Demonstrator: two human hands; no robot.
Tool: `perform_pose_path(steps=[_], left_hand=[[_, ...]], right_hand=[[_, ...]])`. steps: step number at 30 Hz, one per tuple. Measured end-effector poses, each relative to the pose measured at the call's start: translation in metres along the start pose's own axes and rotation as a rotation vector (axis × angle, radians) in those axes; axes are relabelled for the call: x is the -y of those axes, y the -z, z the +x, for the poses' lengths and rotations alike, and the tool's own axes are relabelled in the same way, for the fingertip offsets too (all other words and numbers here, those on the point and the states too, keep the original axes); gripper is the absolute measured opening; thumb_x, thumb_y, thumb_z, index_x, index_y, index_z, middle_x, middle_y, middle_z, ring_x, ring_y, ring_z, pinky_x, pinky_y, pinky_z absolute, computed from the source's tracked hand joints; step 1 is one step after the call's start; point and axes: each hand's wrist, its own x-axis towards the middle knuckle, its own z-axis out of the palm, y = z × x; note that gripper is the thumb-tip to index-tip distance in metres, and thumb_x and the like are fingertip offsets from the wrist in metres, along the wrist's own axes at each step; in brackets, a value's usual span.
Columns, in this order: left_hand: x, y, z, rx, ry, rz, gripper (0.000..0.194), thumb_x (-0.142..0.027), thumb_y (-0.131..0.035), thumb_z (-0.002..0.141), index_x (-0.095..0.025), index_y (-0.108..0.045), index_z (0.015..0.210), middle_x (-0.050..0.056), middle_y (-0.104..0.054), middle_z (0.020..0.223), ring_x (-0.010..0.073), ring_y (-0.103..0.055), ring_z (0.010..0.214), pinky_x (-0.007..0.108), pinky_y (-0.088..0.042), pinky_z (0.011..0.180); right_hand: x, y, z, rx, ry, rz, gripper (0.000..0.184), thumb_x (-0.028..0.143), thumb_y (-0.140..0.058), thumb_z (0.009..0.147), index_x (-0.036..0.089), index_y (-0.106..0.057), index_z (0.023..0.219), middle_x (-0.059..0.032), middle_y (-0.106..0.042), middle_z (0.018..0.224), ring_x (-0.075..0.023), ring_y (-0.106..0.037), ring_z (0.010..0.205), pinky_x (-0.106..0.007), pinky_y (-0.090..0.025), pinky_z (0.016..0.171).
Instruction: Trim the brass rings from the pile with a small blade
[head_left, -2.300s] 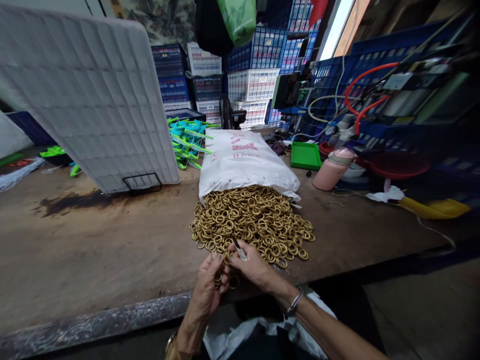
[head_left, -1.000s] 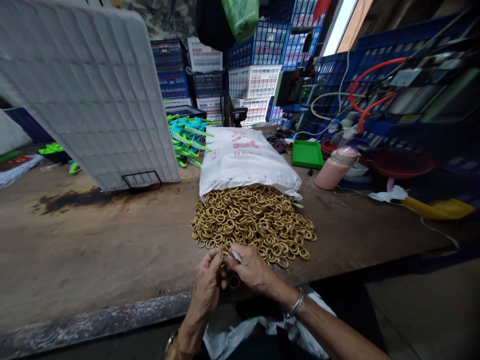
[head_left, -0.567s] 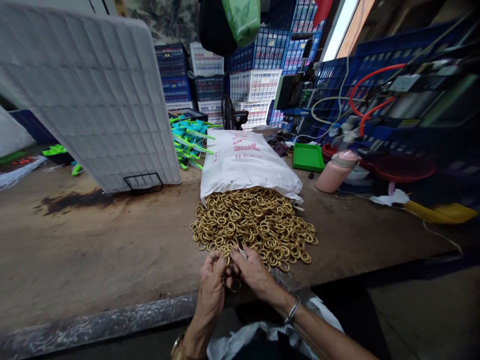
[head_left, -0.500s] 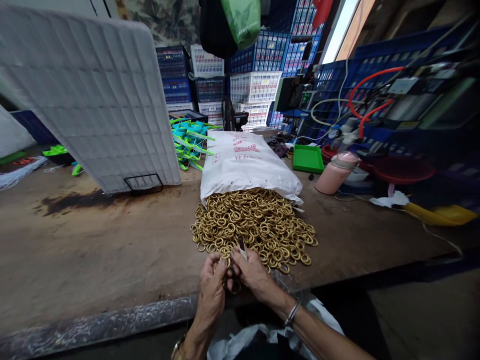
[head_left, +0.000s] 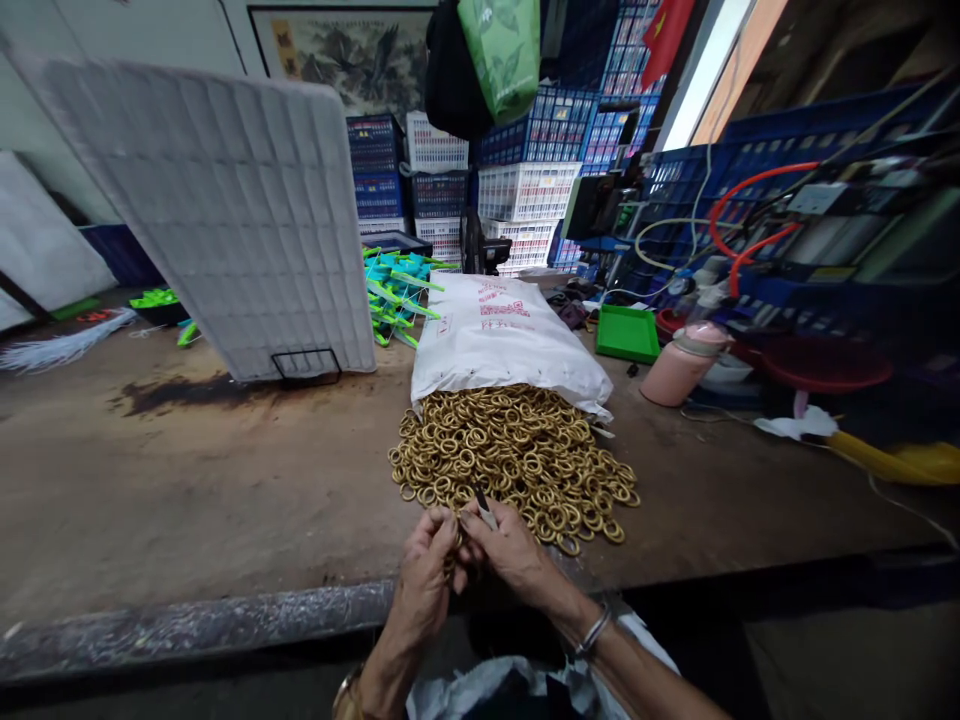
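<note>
A heap of brass-coloured rings [head_left: 514, 458] spills from a white sack [head_left: 506, 337] lying on the brown workbench [head_left: 187, 490]. Both my hands meet at the near edge of the heap. My left hand [head_left: 424, 578] is closed, pinching a ring or two between fingers and thumb. My right hand [head_left: 510, 547] is closed round a small dark-tipped tool [head_left: 481, 506] that sticks up between its fingers, with the fingertips touching those of my left hand.
A white grid panel [head_left: 225, 215] leans at the back left, with green and teal plastic parts [head_left: 394, 285] beside it. A green tray [head_left: 628, 333], pink bottle [head_left: 679, 362], red basin [head_left: 825, 365] and yellow scoop [head_left: 892, 462] stand right. Stacked crates [head_left: 525, 190] fill the back.
My hands have stayed together at the heap's near edge, working the rings with small finger movements. My head has lifted a little, so more of the back wall shows.
</note>
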Motion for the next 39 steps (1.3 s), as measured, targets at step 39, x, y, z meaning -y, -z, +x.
perform_pose_path(steps=[39], left_hand=[[-0.007, 0.011, 0.015, -0.043, 0.232, -0.285, 0.016, -0.013, -0.065, 0.067, -0.013, -0.057, 0.081, 0.001, -0.061, 0.072, 0.0048, -0.053, 0.048, 0.011, -0.037, 0.036]], right_hand=[[-0.001, 0.007, 0.005, 0.007, -0.030, -0.141, 0.015, 0.030, -0.052, 0.073, 0.017, -0.052, 0.080, 0.0035, -0.053, 0.064, -0.0088, -0.046, 0.057, -0.019, -0.036, 0.054]])
